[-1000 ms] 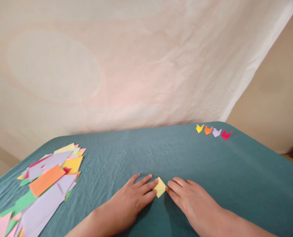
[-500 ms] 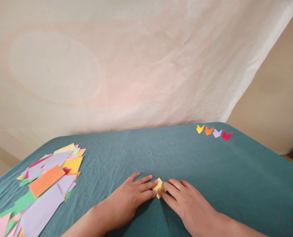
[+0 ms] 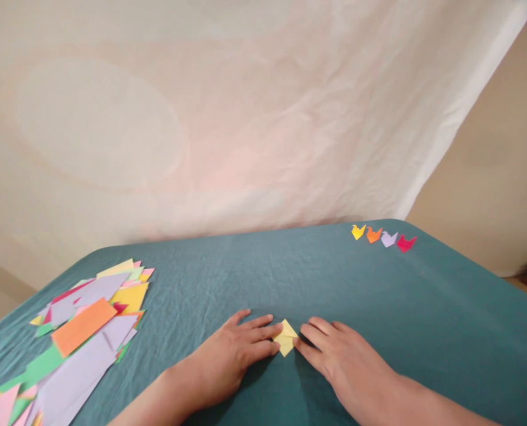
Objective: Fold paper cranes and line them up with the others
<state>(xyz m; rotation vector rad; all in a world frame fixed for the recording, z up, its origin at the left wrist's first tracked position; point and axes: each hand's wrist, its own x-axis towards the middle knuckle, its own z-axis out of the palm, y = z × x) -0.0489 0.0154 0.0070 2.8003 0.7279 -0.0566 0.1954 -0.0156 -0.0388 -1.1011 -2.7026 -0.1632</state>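
On the teal cloth (image 3: 245, 272), at the lower middle of the view, a small yellow paper (image 3: 285, 338) lies flat as a diamond, with faint crease or flap lines across its face. The left hand (image 3: 239, 350) lies palm down beside it, fingers spread, and two fingertips rest on the paper's left corner, pressing it to the cloth rather than pinching it. The right hand (image 3: 339, 353) has its fingers bunched, with the nearest tip touching the right corner; whether thumb and finger nip the edge between them, I cannot tell

The step in hand looks like a fold being set or creased on the right side, with the left hand as the anchor. The next move seems to call for a light, exact touch: the left fingertips holding the diamond square while the right ones guide the edge to its line and press it down, since a piece this small would skew easily

At the far right of the cloth, well apart from the hands, stand out four folded paper birds in a row: yellow (image 3: 358, 232), orange (image 3: 374, 236), lilac (image 3: 389, 239) and red (image 3: 406, 244). Loose coloured sheets (image 3: 84, 327) lie heaped at the left
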